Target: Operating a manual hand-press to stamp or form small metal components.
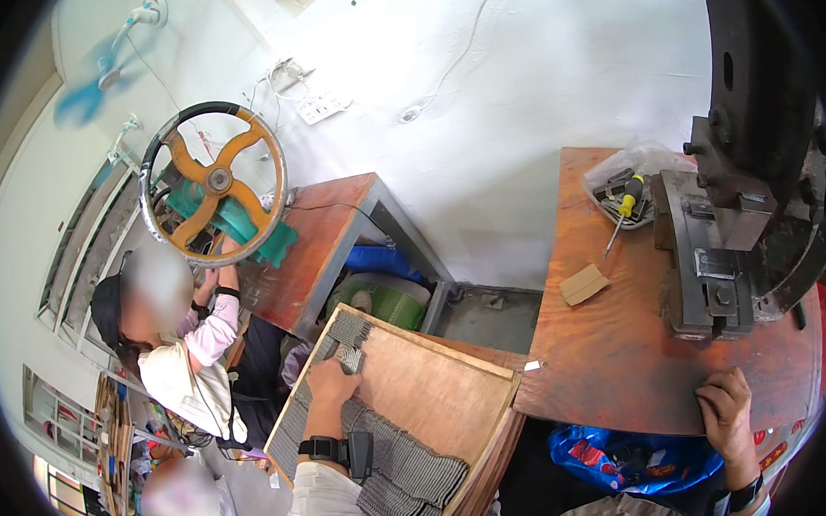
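Observation:
My left hand (pixel 333 384) reaches into a shallow wooden tray (pixel 446 352). Its fingers close on a short row of small grey metal pieces (pixel 351 358) near the tray's far left corner. Packed rows of similar dark grey, ribbed-looking pieces (pixel 405 464) cover the tray's left and near parts. What these pieces are is too small to tell. At the near edge of the reddish-brown workbench (pixel 615 378), my right hand (pixel 727 412) rests with loosely bent fingers and nothing visible in it. A dark metal press (pixel 712 252) stands on the bench beyond that hand.
A yellow-and-black screwdriver (pixel 630 196) leans on a plastic-lined container (pixel 606 190) of metal parts. Cardboard (pixel 584 285) lies nearby. Below the bench edge sits a blue bag (pixel 629 466). To the left, a co-worker (pixel 194 354) works by a machine with an orange-spoked handwheel (pixel 217 181).

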Demonstrator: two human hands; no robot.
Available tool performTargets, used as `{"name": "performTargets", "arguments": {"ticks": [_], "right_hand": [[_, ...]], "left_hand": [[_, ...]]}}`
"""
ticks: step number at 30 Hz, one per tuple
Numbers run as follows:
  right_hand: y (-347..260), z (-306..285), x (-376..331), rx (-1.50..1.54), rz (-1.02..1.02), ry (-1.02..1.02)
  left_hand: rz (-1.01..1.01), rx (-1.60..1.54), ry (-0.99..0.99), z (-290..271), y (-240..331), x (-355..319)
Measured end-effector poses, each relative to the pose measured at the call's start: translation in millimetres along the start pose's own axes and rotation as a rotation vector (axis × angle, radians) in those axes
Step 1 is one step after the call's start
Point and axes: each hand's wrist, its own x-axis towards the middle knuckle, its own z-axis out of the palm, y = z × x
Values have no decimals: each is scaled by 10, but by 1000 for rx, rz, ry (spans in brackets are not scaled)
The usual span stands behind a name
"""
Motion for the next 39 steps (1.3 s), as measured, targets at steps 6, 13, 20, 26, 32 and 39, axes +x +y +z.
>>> {"name": "performTargets", "arguments": {"ticks": [6,13,20,26,32,39], "right_hand": [[42,-5,-39,-10,-13,-4],[164,-71,-78,-20,-99,-33],[221,-63,-168,15,-118,-13],[259,-92,-204,15,-162,7],[298,-77,-237,36,-190,17],[261,-134,-206,126,-160,52]], "left_hand": [[51,-212,176,66,-79,-79],[135,-916,76,-694,739,-612],[704,-907,-118,-1552,2910,-1277],[846,-505,149,-1767,4122,-1816],[690,-604,189,-1626,4407,-1996],[984,-1158,-555,-1717,4122,-1671]]}}
